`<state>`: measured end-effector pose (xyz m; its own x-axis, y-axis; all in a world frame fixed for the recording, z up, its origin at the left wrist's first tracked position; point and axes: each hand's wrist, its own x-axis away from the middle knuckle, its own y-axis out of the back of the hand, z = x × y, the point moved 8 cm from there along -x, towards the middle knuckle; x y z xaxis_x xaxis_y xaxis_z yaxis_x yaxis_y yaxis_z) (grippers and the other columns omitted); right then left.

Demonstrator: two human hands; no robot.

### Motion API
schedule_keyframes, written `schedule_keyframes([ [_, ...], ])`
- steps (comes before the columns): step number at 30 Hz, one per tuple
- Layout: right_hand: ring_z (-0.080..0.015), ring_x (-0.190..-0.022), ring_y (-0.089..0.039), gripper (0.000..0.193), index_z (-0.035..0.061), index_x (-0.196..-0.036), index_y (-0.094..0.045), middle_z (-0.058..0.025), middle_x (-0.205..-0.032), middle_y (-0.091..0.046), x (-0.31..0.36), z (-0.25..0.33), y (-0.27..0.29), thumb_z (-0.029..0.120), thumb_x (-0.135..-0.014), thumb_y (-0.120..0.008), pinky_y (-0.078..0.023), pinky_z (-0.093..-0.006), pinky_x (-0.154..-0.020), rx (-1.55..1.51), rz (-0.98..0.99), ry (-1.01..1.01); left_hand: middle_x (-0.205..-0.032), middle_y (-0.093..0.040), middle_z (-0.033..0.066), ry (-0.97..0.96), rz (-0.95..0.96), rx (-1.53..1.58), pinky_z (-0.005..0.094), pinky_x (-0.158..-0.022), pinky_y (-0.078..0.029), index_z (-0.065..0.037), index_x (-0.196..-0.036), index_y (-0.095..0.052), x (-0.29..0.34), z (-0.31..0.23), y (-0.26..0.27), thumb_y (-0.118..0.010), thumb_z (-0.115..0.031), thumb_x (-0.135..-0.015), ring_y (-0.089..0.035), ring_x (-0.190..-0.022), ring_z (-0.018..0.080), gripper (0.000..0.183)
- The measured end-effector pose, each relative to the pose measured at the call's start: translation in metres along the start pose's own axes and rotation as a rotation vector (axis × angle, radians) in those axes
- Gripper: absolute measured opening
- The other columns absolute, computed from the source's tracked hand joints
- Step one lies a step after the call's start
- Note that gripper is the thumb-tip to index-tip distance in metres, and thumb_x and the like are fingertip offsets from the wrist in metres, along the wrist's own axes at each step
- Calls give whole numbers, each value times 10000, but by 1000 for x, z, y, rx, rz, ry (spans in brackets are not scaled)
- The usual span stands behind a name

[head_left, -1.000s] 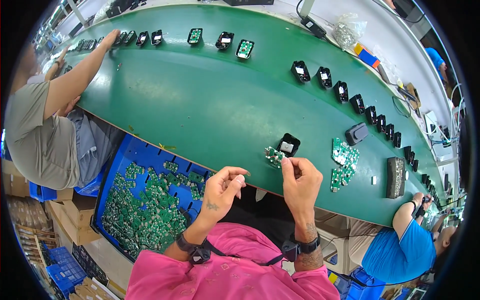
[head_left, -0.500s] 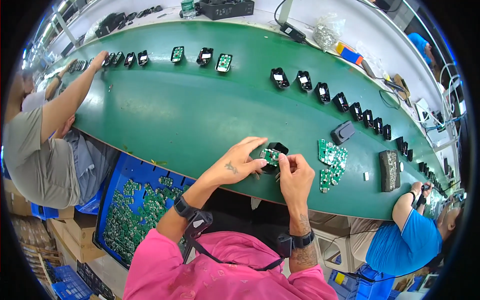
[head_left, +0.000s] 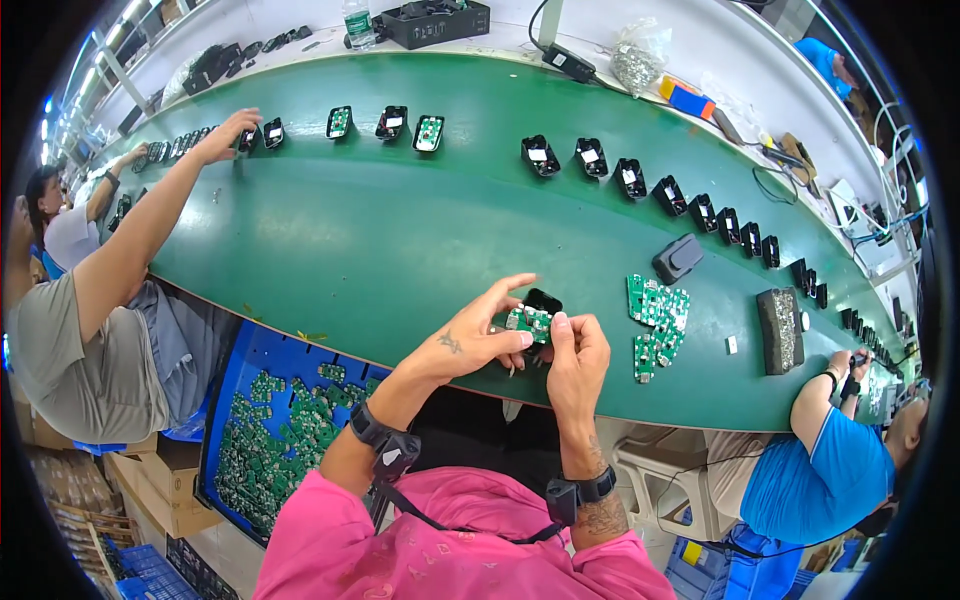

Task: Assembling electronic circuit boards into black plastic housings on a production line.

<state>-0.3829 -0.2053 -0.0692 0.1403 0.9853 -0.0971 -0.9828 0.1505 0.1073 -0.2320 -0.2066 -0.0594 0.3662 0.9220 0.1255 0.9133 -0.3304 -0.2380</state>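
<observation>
Close to the table's near edge, both my hands are closed around a small black plastic housing (head_left: 543,299). A green circuit board (head_left: 529,320) lies tilted across the near part of its opening. My left hand (head_left: 478,340) grips from the left, its thumb against the board's lower edge and its index finger stretched past the housing. From the right, my right hand (head_left: 580,350) closes in with its thumb at the board's right end. The fingers underneath are mostly hidden. Right of my hands lies a cluster of loose green circuit boards (head_left: 660,318), beside a dark grey block-like case (head_left: 678,259).
Open black housings (head_left: 630,179) line the table's far side. A dark rough block (head_left: 779,332) and a small white piece (head_left: 731,345) lie at right. A blue bin (head_left: 230,395) of circuit boards stands below the edge. Co-workers sit left, one arm (head_left: 165,200) reaching over the table, and right (head_left: 820,470).
The board has tilted and shifted left on the housing, showing more of the black opening; my right thumb has moved along with it. The left co-worker's hand has moved rightward along the row. The view has shifted slightly.
</observation>
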Motion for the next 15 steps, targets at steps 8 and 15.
schedule_keyframes([
  [8,-83,-578,-463,257,-9,-831,-568,-29,-674,-546,8,24,7,182,-992,-627,-399,-283,-514,180,-92,108,-1042,-638,66,-10,-21,-40,234,-640,-546,-75,-1460,-431,3,-4,-16,-547,-66,-963,-674,-753,104,510],
  [15,-189,-805,-572,192,8,-1007,-708,-93,-929,-571,23,86,-7,74,-833,-756,-454,-302,-638,332,55,639,-905,-658,137,-162,-162,-506,336,-677,-556,-26,-1427,-458,23,-30,-18,-537,-45,-940,-697,-777,179,494],
])
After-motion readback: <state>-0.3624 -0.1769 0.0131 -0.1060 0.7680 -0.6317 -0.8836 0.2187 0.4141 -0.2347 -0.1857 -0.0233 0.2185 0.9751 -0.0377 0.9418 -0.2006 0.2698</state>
